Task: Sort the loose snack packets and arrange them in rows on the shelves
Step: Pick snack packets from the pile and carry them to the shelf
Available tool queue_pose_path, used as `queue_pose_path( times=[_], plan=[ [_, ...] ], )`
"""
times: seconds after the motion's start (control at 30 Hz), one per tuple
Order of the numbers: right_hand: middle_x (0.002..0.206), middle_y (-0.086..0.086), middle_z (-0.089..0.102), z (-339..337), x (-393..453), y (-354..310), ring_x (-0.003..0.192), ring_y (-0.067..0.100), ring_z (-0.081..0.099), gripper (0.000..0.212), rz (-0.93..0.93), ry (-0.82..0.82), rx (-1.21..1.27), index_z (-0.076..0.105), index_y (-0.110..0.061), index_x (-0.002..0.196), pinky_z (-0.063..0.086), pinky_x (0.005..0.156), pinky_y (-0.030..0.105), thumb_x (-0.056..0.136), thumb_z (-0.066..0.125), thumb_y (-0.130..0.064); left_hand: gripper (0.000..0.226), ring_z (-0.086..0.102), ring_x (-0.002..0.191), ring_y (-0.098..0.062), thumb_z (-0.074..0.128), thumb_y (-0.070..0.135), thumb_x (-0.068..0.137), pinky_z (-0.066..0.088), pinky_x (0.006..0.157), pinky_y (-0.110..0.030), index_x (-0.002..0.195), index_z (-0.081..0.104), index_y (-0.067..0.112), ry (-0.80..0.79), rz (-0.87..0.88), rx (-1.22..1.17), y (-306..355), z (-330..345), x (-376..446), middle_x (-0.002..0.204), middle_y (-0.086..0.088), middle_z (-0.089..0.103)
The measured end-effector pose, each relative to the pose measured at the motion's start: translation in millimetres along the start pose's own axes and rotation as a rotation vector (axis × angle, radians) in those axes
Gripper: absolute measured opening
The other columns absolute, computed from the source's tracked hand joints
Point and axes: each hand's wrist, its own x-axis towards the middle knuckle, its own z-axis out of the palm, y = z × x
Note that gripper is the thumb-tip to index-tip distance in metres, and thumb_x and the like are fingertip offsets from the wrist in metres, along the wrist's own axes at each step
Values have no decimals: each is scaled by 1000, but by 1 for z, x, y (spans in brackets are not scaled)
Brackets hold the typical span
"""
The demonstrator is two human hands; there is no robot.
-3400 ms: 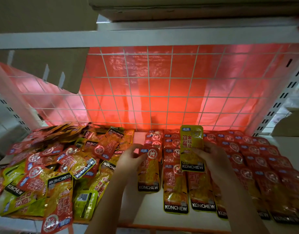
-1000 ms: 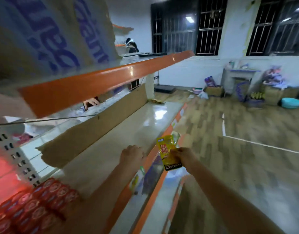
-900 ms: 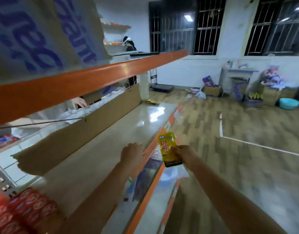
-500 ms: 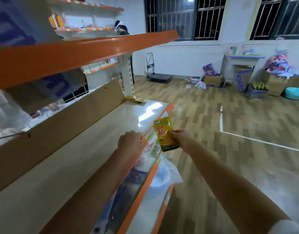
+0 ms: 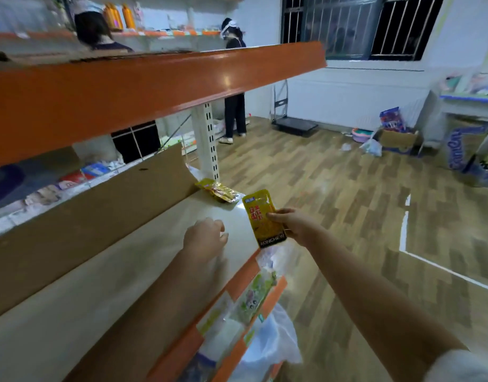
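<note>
Two hands reach forward over a pale shelf (image 5: 105, 293). Fingers (image 5: 273, 216) of the right hand (image 5: 293, 224) pinch the right edge of a yellow snack packet (image 5: 262, 219), holding it upright above the shelf's front edge, its black band with white lettering at the bottom. Left hand (image 5: 205, 238), held just to the left of the packet and not touching it, has its fingers curled inward and holds nothing; whether it rests on the shelf cannot be told.

At the far end of the shelf, beside a white slotted post (image 5: 209, 144), lie more yellow packets (image 5: 218, 191), flat and overlapping. A brown cardboard panel (image 5: 99, 213) stands along the back of the shelf. An orange-fronted shelf (image 5: 154, 84) runs overhead. Below the front edge, an orange rail (image 5: 182, 343) carries transparent label strips, with a clear plastic bag (image 5: 270, 348) on the level beneath.

Beyond the post, a person in dark clothing (image 5: 234, 78) stands at another rack; a second person's head (image 5: 90, 27) shows above the upper shelf. On the wooden floor (image 5: 347, 205) to the right are a cardboard box (image 5: 398, 139), a small basin (image 5: 361, 134) and a flat trolley (image 5: 296, 125) against the white wall.
</note>
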Motion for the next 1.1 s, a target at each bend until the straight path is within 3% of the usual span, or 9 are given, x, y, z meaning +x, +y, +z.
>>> queue_pose_path(
  times=[0.03,0.1,0.17,0.27,0.47,0.53,0.73,0.9,1.1],
  plan=[
    [71,5,61,-2,14,-8,55,10,60,2,2,-27,-19,60,-7,92,45,45,13,89,60,-6,31,53,112,-23,46,37,94,42,84,-29,118,60,23,3,-35,-10,-1,2,11,120,-3,58],
    [79,6,59,-6,47,-22,66,13,58,23,2,-106,-94,58,-1,112,45,47,15,90,60,-7,31,53,113,-22,46,37,94,42,85,-28,119,59,24,21,-114,-31,-2,5,31,122,-2,58],
    [76,6,61,-6,80,-34,61,11,61,32,-2,-180,-164,55,5,120,46,50,17,90,59,-6,31,52,115,-22,45,37,95,42,87,-29,120,59,24,38,-190,-29,-2,7,49,123,-3,57],
    [56,1,64,-3,123,-50,45,7,60,17,18,-297,-191,62,2,105,44,43,14,89,58,-2,32,52,115,-24,45,34,95,43,87,-31,119,61,22,72,-322,-46,3,8,72,122,-5,58],
    [64,2,49,12,180,-66,52,7,40,19,-23,-438,-454,64,-7,106,24,49,19,88,60,-3,28,54,110,-23,45,32,92,43,83,-30,109,64,22,120,-579,-106,10,11,90,116,-2,60],
    [63,2,51,19,191,-66,50,6,43,21,-61,-466,-498,65,-3,107,24,47,18,87,60,-1,27,54,109,-23,45,30,91,44,83,-31,108,64,21,129,-634,-120,11,13,88,114,-3,60],
    [62,2,51,35,203,-64,37,1,45,14,-105,-536,-590,62,-12,91,32,34,10,86,63,1,29,54,108,-22,43,29,91,44,83,-30,108,65,22,107,-732,-119,11,16,79,114,-3,60],
    [66,4,56,37,208,-61,54,10,45,6,-274,-531,-841,68,-7,83,39,53,23,85,63,-5,29,53,109,-21,44,31,93,43,84,-31,113,63,21,97,-754,-116,11,16,77,115,-3,59],
    [89,16,66,33,204,-59,77,20,53,15,-454,-505,-985,69,1,94,41,65,28,86,65,-11,28,51,111,-21,44,33,94,40,85,-30,113,62,22,103,-766,-118,17,18,81,116,-3,57]
  ],
)
